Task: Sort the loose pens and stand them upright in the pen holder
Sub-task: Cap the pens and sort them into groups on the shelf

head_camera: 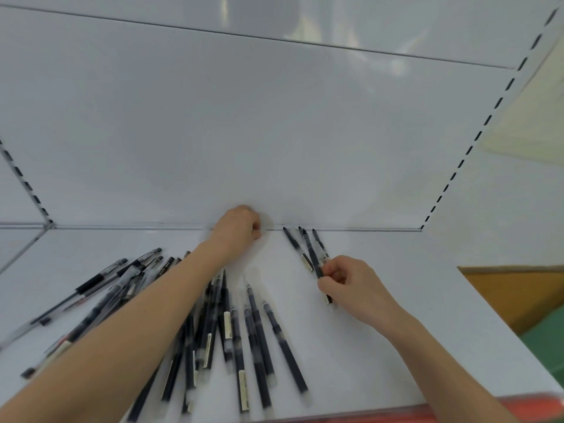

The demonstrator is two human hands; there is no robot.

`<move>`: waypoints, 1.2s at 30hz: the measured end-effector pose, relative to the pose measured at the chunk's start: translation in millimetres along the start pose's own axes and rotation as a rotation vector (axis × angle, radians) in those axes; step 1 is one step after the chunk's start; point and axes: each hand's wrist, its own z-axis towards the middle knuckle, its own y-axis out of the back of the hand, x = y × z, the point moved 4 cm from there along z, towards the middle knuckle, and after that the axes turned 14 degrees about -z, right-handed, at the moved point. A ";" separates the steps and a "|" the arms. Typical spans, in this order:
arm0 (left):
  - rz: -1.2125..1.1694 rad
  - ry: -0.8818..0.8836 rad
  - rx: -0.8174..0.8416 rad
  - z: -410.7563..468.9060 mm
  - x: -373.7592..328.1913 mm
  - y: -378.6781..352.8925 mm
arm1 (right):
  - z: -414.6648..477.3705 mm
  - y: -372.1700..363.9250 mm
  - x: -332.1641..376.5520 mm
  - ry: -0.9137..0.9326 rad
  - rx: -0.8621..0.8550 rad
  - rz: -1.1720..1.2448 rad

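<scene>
A heap of loose pens [232, 325] is spread flat across the left and middle of the white shelf [396, 315], most of them pointed toward the back panel [274, 132]. Several are crossed by the left forearm, and the heap is blurred. Three more are set apart at the right rear, with their tips near the foot of the panel. The middle pen [309, 247] of these is pinched near its nearer end between the thumb and curled fingers of the right hand [351, 282]. The side pens [293, 243] are laid just beside it. The left hand [241, 224] is placed at the rear of the shelf, by the panel, with its fingers curled under; whether anything is held there cannot be told.
</scene>
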 end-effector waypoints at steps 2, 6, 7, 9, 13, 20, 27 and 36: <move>-0.044 0.006 0.003 -3.4 -2.8 3.5 | -0.4 -0.4 0.2 -0.003 0.008 0.007; -0.405 0.040 -0.078 -20.9 -17.3 24.8 | -3.9 6.6 8.4 0.019 -0.007 0.099; -0.565 0.055 -0.078 -28.6 -23.2 31.0 | -5.7 9.6 12.9 0.043 -0.018 0.122; -0.857 0.060 -0.062 -46.3 -35.1 43.6 | -9.5 15.4 25.0 0.107 -0.036 0.158; -1.214 0.074 -0.074 -77.4 -47.3 64.4 | -18.2 23.7 50.7 0.228 -0.052 0.211; -1.445 0.117 -0.140 -109.0 -52.0 79.8 | -35.0 26.5 83.7 0.346 -0.119 0.314; -1.562 0.136 -0.163 -119.6 -44.5 81.9 | -46.3 26.1 95.3 0.401 -0.082 0.272; -1.558 0.088 -0.212 -118.3 -43.1 82.5 | -50.7 24.5 93.5 0.410 -0.012 0.196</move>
